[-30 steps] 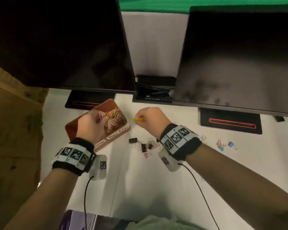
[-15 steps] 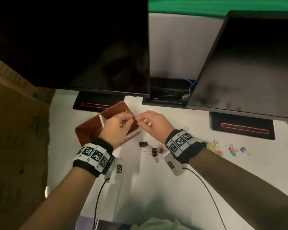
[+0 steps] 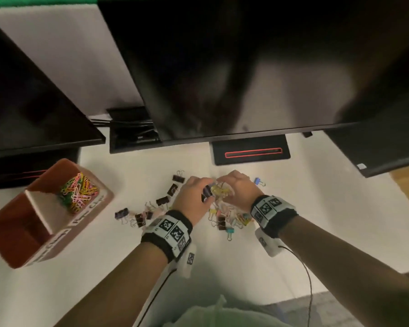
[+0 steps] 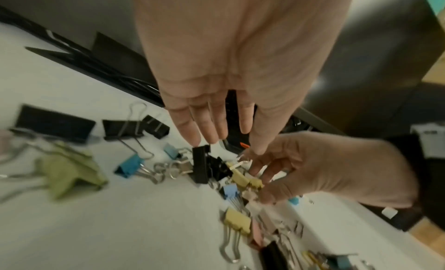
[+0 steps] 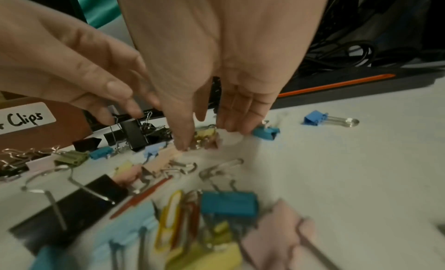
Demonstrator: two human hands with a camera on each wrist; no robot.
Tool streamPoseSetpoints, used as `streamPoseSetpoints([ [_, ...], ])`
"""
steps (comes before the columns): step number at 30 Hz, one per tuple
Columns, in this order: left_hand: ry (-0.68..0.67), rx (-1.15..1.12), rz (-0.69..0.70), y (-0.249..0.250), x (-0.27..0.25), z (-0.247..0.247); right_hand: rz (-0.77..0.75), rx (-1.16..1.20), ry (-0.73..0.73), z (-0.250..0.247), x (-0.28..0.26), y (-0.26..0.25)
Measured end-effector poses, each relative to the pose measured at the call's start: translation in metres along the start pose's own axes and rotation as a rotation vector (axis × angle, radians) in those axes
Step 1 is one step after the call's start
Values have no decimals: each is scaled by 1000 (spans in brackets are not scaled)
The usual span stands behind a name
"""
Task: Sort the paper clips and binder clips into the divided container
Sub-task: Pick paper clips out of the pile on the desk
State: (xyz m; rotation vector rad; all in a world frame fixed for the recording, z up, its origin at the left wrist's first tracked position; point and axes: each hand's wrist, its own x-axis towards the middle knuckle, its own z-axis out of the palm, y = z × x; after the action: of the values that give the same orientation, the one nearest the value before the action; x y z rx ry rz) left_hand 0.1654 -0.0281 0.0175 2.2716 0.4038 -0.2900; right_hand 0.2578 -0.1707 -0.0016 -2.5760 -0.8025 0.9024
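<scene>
A brown divided container (image 3: 10, 234) stands at the left, with coloured paper clips (image 3: 77, 193) in its far compartment. Several binder clips (image 3: 162, 200) lie scattered on the white table. My left hand (image 3: 206, 197) hovers over the pile with straight fingers, its fingertips (image 4: 192, 139) just above a black binder clip (image 4: 201, 163). My right hand (image 3: 222, 187) reaches in from the right. Its thumb and curled fingers pinch a small bunch of yellow binder clips (image 4: 243, 179), which the right wrist view shows at my right hand (image 5: 207, 137).
Two dark monitors overhang the table's back, their stands (image 3: 250, 153) behind the pile. More binder clips and a few paper clips (image 5: 171, 215) lie nearer me. A lone blue binder clip (image 3: 259, 181) sits to the right. Wrist cables trail towards me.
Both hands have left the container and moved right to the binder clip pile. The right hand, which pinched a yellow paper clip, now pinches yellow binder clips.
</scene>
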Motion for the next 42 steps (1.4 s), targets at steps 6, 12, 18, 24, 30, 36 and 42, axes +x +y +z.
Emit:
streamPoseSetpoints([
  [6,-9,367,-87,18,35,29,-107,76,-24,-9,3,13],
  [12,60,340,-154,19,42,23,-106,212,36,-26,-2,50],
  [18,230,11,-224,7,28,11,-129,187,110,-40,-6,84],
  [24,298,250,-143,3,16,13,-344,-15,154,-30,-13,82],
  [30,-7,469,103,31,32,32,-458,-102,-121,-11,-15,66],
  [36,-79,596,29,33,49,41,-351,-86,-191,-9,-18,72],
  [42,-114,621,-24,33,50,41,-341,-123,-157,-18,-20,83],
])
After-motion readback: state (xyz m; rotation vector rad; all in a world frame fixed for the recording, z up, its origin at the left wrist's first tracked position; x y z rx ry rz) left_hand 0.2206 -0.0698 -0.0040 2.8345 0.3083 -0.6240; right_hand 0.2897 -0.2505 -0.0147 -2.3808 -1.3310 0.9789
